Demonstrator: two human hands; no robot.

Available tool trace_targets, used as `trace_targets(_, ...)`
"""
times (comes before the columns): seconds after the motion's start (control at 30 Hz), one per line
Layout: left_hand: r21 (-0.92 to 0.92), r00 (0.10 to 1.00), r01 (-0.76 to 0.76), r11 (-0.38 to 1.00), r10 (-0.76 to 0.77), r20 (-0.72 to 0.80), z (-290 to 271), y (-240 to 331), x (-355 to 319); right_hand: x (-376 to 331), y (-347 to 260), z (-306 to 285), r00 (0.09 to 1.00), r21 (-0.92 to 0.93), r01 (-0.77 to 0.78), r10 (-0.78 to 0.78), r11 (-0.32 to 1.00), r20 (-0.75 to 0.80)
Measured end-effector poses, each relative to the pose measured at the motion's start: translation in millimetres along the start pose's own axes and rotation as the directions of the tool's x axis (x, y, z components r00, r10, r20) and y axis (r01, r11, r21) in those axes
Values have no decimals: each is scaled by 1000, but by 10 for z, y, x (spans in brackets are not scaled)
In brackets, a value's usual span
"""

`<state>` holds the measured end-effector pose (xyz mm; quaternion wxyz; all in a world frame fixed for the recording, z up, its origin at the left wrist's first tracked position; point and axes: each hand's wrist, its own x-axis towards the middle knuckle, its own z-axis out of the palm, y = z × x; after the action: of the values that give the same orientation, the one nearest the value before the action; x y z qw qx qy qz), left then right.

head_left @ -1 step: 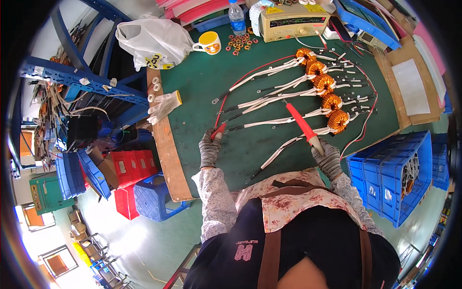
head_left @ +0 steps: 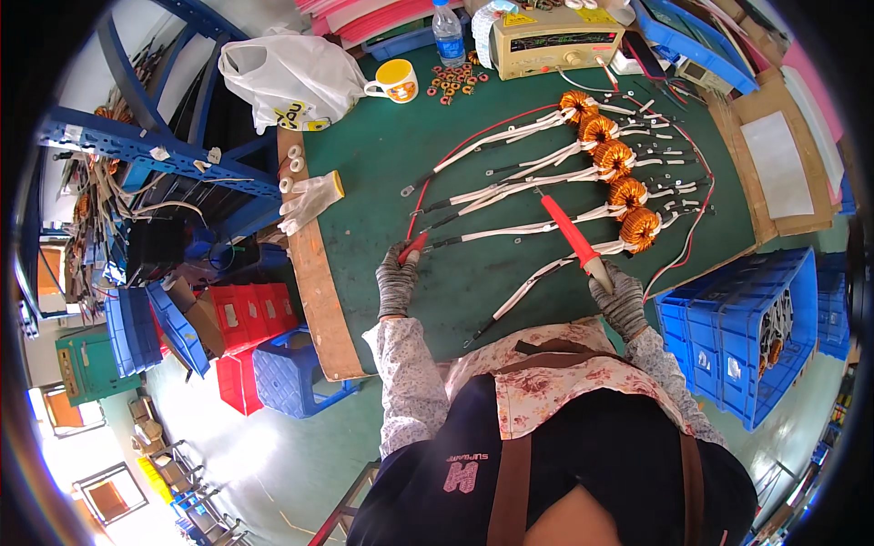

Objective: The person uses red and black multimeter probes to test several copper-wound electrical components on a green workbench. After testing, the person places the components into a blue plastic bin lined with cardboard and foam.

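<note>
Both my hands wear grey gloves. My left hand is closed around a small red test clip, next to the dark ends of white-sleeved leads. A thin red wire runs up from near that clip. My right hand grips a red test probe with a pale rear end. Its thin tip points up and left, over or near the leads; I cannot tell if it touches one. Several copper-wound ring coils stand in a slanting row beyond, leads spreading from both sides.
The green-topped table holds a bench meter, small rings, a bottle, a mug, a plastic bag and a loose glove. Blue crates flank its right; a blue stool is left.
</note>
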<state>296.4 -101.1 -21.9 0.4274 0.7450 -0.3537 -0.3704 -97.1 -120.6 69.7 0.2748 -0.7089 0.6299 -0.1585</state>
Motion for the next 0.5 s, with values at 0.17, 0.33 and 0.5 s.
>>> trace_targets(0.17,1,1000,24,1000,-24,17,-15,39,-19,8,-29,-26,1000,44,-7,7,999,-2)
trace_targets(0.33,-366,980,197,909,-184,71,-83,170,-57,52,-118,-84,995,104,61,-53,993,-81)
trace_targets(0.5,-416,979,202,887,-190,70,-142,215,24,186,-92,-53,998,37,67,-67,997,-6)
